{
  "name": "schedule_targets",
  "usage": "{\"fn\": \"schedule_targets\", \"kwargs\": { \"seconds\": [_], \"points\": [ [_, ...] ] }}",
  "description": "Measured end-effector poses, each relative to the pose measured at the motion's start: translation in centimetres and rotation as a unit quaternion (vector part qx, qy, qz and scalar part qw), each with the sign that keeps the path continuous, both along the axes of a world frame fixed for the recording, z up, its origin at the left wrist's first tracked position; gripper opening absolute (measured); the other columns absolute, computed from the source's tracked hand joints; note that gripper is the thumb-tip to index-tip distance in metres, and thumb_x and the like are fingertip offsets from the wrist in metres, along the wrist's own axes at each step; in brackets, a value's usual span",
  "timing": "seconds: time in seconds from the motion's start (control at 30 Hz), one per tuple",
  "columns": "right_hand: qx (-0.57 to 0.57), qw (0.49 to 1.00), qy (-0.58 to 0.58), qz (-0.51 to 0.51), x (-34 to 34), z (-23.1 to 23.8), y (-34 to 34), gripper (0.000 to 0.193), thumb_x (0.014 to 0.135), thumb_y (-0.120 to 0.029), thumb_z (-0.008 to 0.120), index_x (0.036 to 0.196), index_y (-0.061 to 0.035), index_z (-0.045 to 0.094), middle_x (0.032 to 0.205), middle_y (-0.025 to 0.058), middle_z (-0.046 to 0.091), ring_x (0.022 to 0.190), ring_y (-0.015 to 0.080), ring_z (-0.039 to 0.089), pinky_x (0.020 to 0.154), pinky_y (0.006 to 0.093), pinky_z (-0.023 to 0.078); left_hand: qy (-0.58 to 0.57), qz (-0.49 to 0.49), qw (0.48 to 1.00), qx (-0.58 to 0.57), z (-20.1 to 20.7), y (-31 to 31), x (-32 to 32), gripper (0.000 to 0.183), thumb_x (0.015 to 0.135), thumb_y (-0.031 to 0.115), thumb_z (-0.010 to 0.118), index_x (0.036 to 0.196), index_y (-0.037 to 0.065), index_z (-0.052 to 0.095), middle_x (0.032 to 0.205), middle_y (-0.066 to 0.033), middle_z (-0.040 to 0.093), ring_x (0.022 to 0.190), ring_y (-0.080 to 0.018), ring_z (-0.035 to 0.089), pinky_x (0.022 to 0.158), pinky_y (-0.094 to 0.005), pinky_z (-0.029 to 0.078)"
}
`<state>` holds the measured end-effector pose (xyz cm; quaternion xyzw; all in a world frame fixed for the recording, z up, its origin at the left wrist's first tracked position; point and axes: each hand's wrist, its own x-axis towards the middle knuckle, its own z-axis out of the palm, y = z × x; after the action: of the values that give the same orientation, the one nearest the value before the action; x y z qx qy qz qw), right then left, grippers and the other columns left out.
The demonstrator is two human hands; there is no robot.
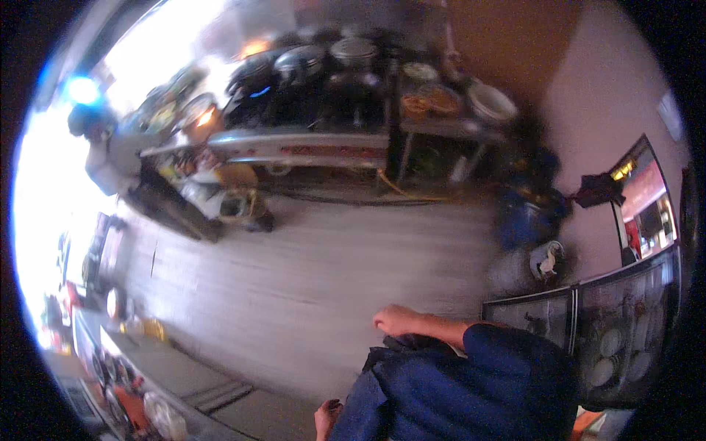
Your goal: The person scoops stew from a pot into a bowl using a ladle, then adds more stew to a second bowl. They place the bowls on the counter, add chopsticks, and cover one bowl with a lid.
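Observation:
My right hand (397, 320) is held out in front of my dark blue shirt (471, 382), its fingers curled into a loose fist. No object shows in it, and its palm faces away from view. Just below it is black cloth (393, 345) at the front of my clothing. My left hand (326, 420) shows only partly at the lower edge, beside the shirt. Its fingers are smeared and half hidden. The grey counter (176, 367) lies nearest to it, apart from the hand.
Across the floor (323, 257) stands a long stove (316, 151) with several pots and flames. A side table (456, 126) carries food and a bowl. A person (125, 162) stands at far left. A bin (547, 260) and a glass-fronted dish cabinet (614, 331) are on the right.

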<state>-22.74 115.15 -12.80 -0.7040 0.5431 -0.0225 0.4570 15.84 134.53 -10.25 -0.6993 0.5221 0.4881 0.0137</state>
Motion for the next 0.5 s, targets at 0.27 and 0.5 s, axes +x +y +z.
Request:
{"fn": "schedule_targets", "kwargs": {
  "seconds": [0.27, 0.5],
  "points": [
    [-0.146, 0.94, 0.033, -0.308, -20.6, 2.7, -12.1, 0.023, 0.091, -0.025, 0.059, 0.096, -0.0061, 0.072, 0.087, 0.0197, 0.071, 0.082, 0.0398, 0.069, 0.073, 0.0508, 0.053, 0.081, 0.147, 0.986, 0.023, -7.1, -13.8, -0.2, 0.043, 0.084, 0.036, 0.077, 0.115, 0.006, 0.074, 0.102, -0.0156, 0.077, 0.092, -0.0169, 0.075, 0.084, -0.0354, 0.058],
    [-0.086, 0.929, 0.05, -0.357, -23.9, 3.1, -15.0, 0.021, 0.089, -0.025, 0.061, 0.093, -0.0077, 0.072, 0.088, 0.02, 0.072, 0.081, 0.0411, 0.07, 0.073, 0.0515, 0.054, -0.134, -0.51, 0.847, -0.07, -14.2, -32.3, 1.3, 0.025, 0.083, 0.037, 0.067, 0.086, 0.012, 0.069, 0.081, -0.0132, 0.07, 0.082, -0.0395, 0.068, 0.07, -0.0512, 0.055]
  ]
}}
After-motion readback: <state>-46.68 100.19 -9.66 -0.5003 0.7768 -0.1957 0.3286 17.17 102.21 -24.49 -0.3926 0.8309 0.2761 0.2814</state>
